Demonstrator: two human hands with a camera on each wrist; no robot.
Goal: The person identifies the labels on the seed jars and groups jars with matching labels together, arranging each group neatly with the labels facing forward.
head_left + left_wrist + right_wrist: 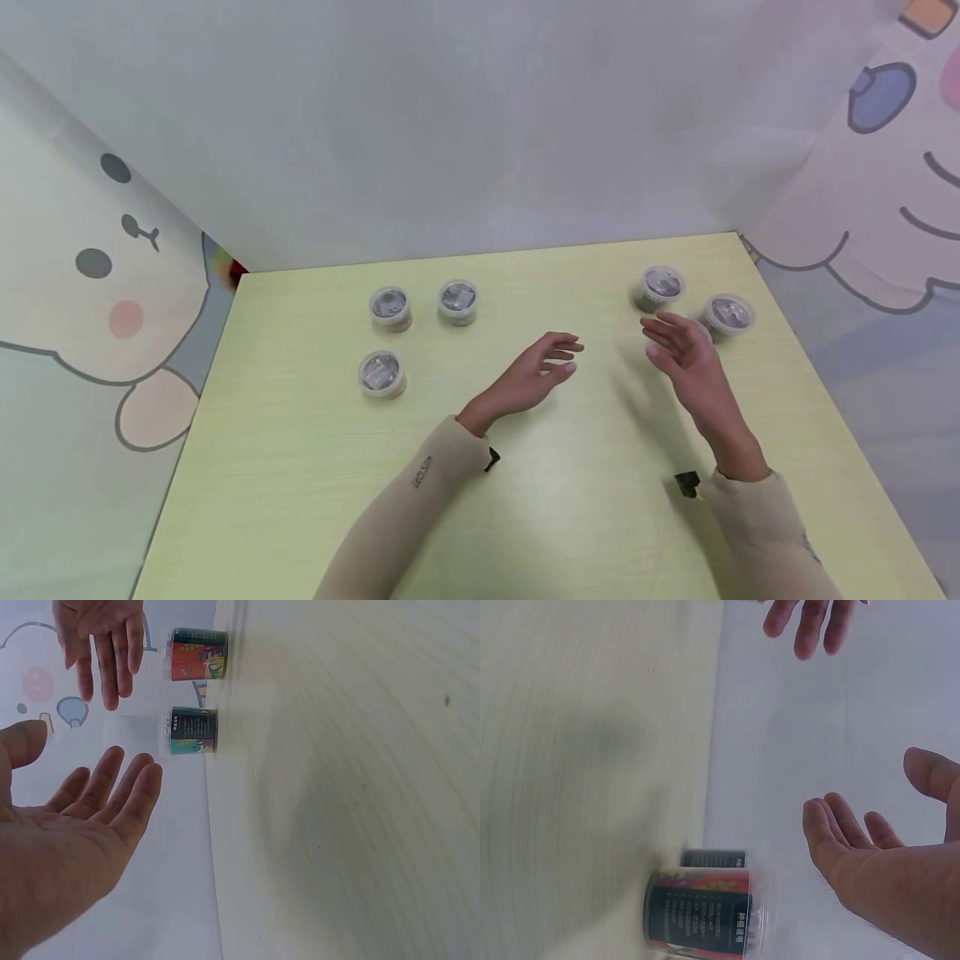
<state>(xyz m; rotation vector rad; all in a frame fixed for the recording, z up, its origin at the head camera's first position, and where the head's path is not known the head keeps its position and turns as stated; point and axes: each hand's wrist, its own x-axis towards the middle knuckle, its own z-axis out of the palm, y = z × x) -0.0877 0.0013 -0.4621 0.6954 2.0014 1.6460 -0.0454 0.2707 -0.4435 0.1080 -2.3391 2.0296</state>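
Observation:
My left hand (525,380) hovers over the middle of the table with its fingers loosely bent, holding nothing. Farther right, my right hand (694,377) is raised, its fingers extended toward the left and no object in its grasp. Just beyond it stand a small lidded tub (661,288), a second tub (729,315) and a third tub (704,332), the last partly hidden by the fingers. In the left wrist view a red-labelled tub (199,656) and a teal-labelled tub (193,731) appear. Below my right hand in its wrist view is a dark-labelled tub (697,911).
Toward the left of the pale yellow table (285,467) are three more clear-lidded tubs: a back left tub (390,308), a greenish tub (458,302) and a nearer tub (382,374). A pale backdrop (480,133) with cartoon figures rises behind the table and along its sides.

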